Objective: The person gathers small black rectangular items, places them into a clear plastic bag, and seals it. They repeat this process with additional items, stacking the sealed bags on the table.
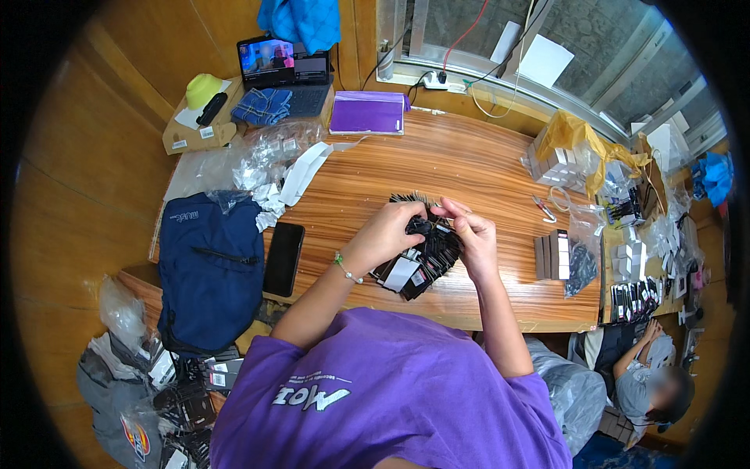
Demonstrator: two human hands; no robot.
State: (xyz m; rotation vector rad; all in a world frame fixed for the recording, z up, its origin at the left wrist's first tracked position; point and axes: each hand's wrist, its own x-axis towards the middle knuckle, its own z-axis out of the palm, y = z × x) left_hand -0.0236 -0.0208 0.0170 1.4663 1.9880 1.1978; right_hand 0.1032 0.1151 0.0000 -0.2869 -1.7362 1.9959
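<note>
A heap of black cards or flat packets (426,266), some with white labels, lies on the striped wooden table in front of me. Above it, my left hand (388,233) curls its fingers around a small black item (419,226) whose kind I cannot make out. A beaded bracelet (348,270) circles that wrist. My right hand (473,238) is close beside it, thumb and fingers bent together at the heap's upper right. Whatever those fingers pinch is too small to tell.
To the left lie a black phone (283,259) and a navy backpack (209,270). A laptop (285,74) and purple folder (367,113) are at the back. Small boxes (552,256), scissors (544,208) and plastic bags (582,262) sit right. Another person (652,383) is at far right.
</note>
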